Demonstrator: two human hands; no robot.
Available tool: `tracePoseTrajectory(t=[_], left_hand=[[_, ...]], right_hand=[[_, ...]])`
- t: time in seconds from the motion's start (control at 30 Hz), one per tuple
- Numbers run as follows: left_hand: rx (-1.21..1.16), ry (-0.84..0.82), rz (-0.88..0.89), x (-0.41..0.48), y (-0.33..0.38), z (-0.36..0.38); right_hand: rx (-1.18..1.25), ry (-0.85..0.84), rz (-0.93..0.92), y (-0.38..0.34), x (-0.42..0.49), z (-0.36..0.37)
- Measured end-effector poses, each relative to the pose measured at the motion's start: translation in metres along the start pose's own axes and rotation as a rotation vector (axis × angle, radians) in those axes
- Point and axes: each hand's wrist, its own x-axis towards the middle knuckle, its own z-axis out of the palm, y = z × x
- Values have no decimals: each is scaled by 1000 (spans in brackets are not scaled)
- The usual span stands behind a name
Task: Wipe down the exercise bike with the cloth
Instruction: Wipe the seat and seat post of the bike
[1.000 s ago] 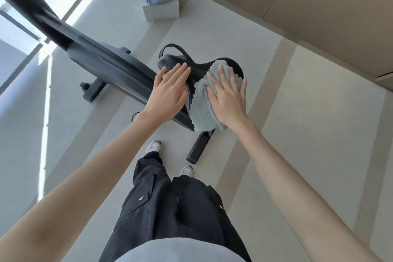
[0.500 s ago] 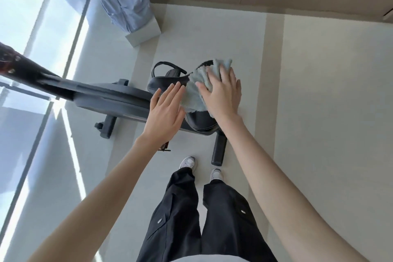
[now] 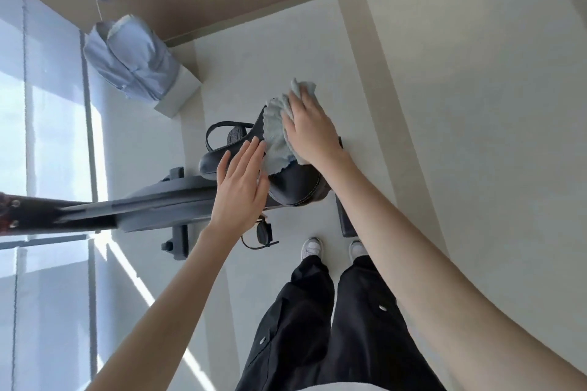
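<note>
- Exercise bike [image 3: 152,211]: stands on the pale floor [image 3: 460,136] beside a window [image 3: 47,143]. Its dark frame runs out of view to the left, so the handlebar end cannot be inspected.
- Saddle [image 3: 295,184]: black, at the rear of the bike, and the part under work. Its near half is bare. The surface does not show whether that half has been wiped.
- Right hand [image 3: 313,133]: fingers straight and close together, palm pressed flat onto the cloth, with no curl or pinch.
- Left hand [image 3: 241,187]: fingers straight and slightly spread, laid flat over the saddle's nose, apparently steadying it. It holds nothing.
- Cloth [image 3: 276,133]: light blue-grey, bunched on the far side of the saddle under the right hand. One corner pokes out beyond the fingertips.
- Pedal [image 3: 263,232] and rear foot [image 3: 346,216]: neither hand is on them.
- Assessment: wiping is confined to the saddle. The frame, pedals, feet and unseen front end are judged outstanding, so the task looks early to midway.
</note>
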Motion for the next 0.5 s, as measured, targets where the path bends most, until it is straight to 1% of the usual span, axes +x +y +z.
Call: tracePoseTrajectory(t=[0.1,0.17,0.23,0.5], left_hand=[[26,-10,7,5,-4,1],[48,-28,22,6,-6,0],[62,-46,36,3,-7,0],[109,-75,72,0,-8,1]], right_hand=[[86,-161,7,6,39,-9],[165,-203,16,12,41,-11],[254,-175,19,17,28,-10],[488,83,91,28,-51,8]])
